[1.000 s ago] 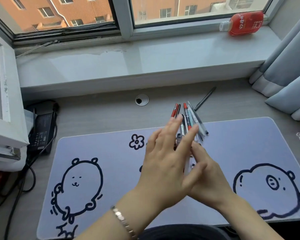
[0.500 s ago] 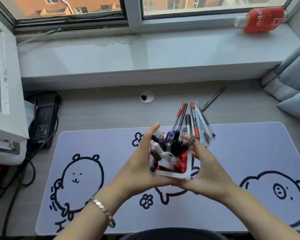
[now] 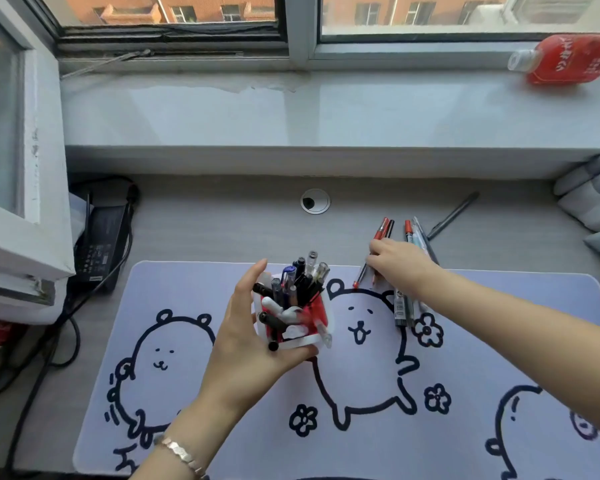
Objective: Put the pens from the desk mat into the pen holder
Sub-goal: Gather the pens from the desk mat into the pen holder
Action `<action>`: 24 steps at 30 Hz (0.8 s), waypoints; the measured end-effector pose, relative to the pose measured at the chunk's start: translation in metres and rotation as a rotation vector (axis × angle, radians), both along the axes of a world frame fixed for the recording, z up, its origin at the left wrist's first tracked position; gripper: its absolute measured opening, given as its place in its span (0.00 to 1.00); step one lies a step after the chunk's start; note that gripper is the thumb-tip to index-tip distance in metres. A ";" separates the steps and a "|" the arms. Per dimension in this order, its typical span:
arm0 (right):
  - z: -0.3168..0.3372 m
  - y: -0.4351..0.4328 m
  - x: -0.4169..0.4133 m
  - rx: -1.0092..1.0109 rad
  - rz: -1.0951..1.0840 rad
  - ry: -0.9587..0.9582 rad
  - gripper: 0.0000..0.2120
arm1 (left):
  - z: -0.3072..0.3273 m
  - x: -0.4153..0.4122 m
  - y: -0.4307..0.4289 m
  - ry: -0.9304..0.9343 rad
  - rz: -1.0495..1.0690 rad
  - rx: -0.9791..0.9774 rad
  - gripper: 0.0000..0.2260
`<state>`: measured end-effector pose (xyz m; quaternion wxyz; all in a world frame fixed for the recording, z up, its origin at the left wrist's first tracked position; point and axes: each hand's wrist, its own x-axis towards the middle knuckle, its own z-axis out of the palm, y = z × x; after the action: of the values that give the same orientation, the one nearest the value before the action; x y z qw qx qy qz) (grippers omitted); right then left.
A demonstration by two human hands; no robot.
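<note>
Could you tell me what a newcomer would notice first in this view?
Centre, the left hand grips a red-and-white pen holder crammed with pens above the cartoon-bear desk mat. To its right, the right hand reaches onto a loose bunch of pens. A red bottle lies on the windowsill.

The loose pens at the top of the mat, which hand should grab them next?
The right hand. It rests on the loose red, black and clear pens on the lilac cartoon-bear desk mat. The left hand is busy holding the white-and-red pen holder.

Head view, downward over desk [image 3: 222,230]
</note>
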<state>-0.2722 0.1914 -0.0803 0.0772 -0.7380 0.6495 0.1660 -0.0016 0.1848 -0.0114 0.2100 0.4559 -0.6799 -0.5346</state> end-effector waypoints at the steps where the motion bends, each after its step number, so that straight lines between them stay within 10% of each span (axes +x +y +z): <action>1: -0.001 0.000 -0.003 -0.100 0.083 0.005 0.14 | -0.001 0.001 0.000 -0.008 0.007 -0.006 0.45; 4: 0.002 0.004 -0.012 -0.399 0.096 -0.188 0.07 | -0.004 0.000 -0.001 -0.009 0.017 0.016 0.44; 9: 0.032 -0.013 -0.004 -0.539 -0.882 -1.022 0.09 | -0.004 -0.006 -0.006 -0.021 0.011 0.005 0.45; 12: 0.016 -0.031 -0.011 -0.282 -1.200 -0.778 0.13 | -0.006 -0.010 -0.009 -0.023 0.003 -0.001 0.45; 18: -0.005 -0.050 0.011 -0.094 -1.119 -0.411 0.16 | -0.008 -0.011 -0.011 -0.003 -0.025 0.009 0.46; 24: 0.008 -0.047 0.020 -0.287 -1.186 -0.795 0.08 | -0.002 -0.011 -0.006 0.016 -0.012 0.010 0.45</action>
<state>-0.2519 0.1444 -0.0726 0.2870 -0.2691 0.8784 -0.2712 -0.0122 0.1784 -0.0135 0.2100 0.4485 -0.6782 -0.5429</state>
